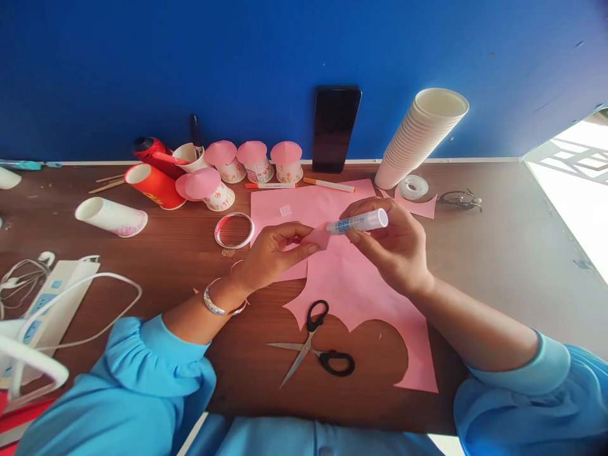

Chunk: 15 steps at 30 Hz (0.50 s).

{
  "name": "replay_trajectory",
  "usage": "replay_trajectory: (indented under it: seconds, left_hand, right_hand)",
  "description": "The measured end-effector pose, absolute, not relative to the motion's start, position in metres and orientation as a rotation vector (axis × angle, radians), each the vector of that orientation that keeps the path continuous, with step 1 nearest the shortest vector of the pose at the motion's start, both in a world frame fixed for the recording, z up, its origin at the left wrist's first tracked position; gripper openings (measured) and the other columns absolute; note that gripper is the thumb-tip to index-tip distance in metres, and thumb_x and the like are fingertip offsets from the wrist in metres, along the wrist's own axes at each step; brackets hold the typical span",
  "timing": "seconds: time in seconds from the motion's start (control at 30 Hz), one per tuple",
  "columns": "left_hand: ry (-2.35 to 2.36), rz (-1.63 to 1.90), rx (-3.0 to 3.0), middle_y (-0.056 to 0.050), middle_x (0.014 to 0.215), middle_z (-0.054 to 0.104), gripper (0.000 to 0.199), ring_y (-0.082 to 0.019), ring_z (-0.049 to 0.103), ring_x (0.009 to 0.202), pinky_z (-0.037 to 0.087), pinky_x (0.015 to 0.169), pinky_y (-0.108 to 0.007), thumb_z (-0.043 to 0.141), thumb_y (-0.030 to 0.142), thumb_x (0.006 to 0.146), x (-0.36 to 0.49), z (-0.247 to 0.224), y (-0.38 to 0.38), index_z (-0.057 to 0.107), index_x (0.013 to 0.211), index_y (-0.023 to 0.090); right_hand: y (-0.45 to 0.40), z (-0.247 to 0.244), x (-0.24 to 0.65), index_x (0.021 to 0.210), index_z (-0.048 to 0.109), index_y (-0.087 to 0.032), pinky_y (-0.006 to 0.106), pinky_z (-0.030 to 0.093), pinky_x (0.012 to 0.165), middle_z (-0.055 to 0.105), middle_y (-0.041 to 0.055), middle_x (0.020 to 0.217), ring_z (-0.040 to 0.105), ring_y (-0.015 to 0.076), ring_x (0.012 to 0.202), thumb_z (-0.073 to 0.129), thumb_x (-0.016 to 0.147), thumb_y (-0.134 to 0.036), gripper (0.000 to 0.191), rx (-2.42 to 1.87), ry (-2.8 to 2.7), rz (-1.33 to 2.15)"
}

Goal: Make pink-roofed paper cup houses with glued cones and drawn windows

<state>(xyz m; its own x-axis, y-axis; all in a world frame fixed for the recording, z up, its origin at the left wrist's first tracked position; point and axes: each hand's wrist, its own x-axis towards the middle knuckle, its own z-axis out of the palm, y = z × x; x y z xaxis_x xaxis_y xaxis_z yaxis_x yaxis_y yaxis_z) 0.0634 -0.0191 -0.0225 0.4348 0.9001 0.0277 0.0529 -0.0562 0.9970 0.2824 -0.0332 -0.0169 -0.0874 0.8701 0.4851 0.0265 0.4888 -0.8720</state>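
Between the thumb and fingers of my left hand (pixel 280 250) is a small pink paper piece (pixel 318 237). My right hand (pixel 392 247) grips a white glue tube (pixel 361 221) with blue print, its tip touching the paper piece. Beneath both hands lies pink paper (pixel 351 272) with curved cut-outs along its near edge. Open black-handled scissors (pixel 308 345) rest on the table in front of me. Several small paper-cup houses with pink cone roofs (pixel 286 155) stand near the wall.
A tall stack of white cups (pixel 420 136) leans at the back right, beside a tape roll (pixel 413 187) and glasses (pixel 460 199). A black phone (pixel 336 130) leans on the blue wall. A power strip (pixel 52 310) with cables lies at the left.
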Motion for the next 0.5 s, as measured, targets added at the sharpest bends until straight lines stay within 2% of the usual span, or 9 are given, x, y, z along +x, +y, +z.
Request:
replay_trajectory:
  seconds: [0.1, 0.33, 0.5]
  left_hand:
    - [0.874, 0.878, 1.41, -0.005, 0.095, 0.079, 0.017, -0.019, 0.071, 0.094, 0.058, 0.09, -0.034, 0.081, 0.033, 0.086, 0.0644, -0.022, -0.0198, 0.081, 0.096, 0.019]
    - [0.926, 0.884, 1.347, -0.002, 0.087, 0.081, 0.014, -0.015, 0.071, 0.081, 0.058, 0.08, -0.028, 0.084, 0.034, 0.082, 0.0661, -0.0203, -0.021, 0.084, 0.09, 0.022]
    - [0.977, 0.839, 1.259, -0.003, 0.089, 0.083, 0.016, -0.02, 0.075, 0.091, 0.058, 0.091, -0.034, 0.083, 0.039, 0.084, 0.0691, -0.018, -0.0241, 0.085, 0.086, 0.023]
  right_hand:
    - [-0.0336, -0.0159, 0.2818, 0.101, 0.066, -0.024, 0.034, 0.059, 0.073, 0.071, 0.0022, 0.094, 0.069, 0.0178, 0.087, 0.074, 0.092, -0.016, 0.014, -0.752, -1.577, 0.807]
    - [-0.0364, -0.0165, 0.2814, 0.105, 0.065, -0.022, 0.038, 0.059, 0.079, 0.072, 0.0054, 0.098, 0.071, 0.0212, 0.093, 0.071, 0.091, -0.011, 0.019, -0.702, -1.704, 0.688]
    - [-0.0403, -0.0131, 0.2816, 0.107, 0.064, -0.021, 0.037, 0.061, 0.072, 0.071, 0.0094, 0.099, 0.072, 0.0226, 0.091, 0.07, 0.091, -0.011, 0.02, -0.723, -1.857, 0.471]
